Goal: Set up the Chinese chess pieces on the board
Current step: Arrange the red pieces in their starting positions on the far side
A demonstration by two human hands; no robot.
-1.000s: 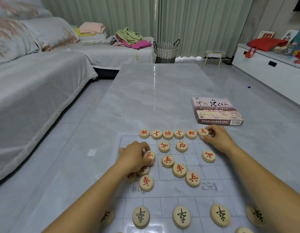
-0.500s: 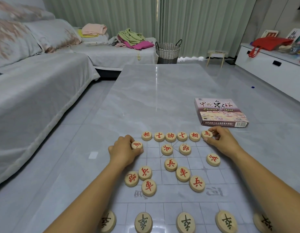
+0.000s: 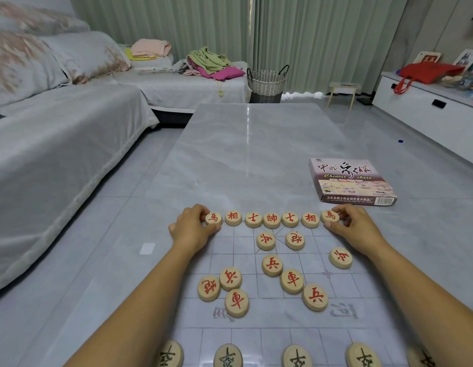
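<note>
A thin clear chess board [image 3: 344, 287] lies on the grey table. Along its far edge runs a row of round wooden pieces with red characters. My left hand [image 3: 190, 229] grips the horse piece [image 3: 213, 218] at the row's left end. My right hand [image 3: 355, 225] grips the other horse piece [image 3: 330, 215] at the right end. Between them sit several placed pieces, with the general [image 3: 272, 220] in the middle. Loose red pieces lie scattered mid-board, among them a chariot [image 3: 237, 302] and a soldier [image 3: 315, 298]. Black-lettered pieces [image 3: 228, 356] line the near edge.
The chess box [image 3: 349, 181] lies on the table beyond my right hand. A grey sofa [image 3: 57, 144] runs along the left. A wicker basket [image 3: 267, 83] and a small stool [image 3: 341, 92] stand past the table's far end, and a white cabinet [image 3: 426, 109] is at the right.
My left hand picked a red horse piece from the loose group and carried it up to the left end of the far row. My right hand stayed on the right-end horse piece.
</note>
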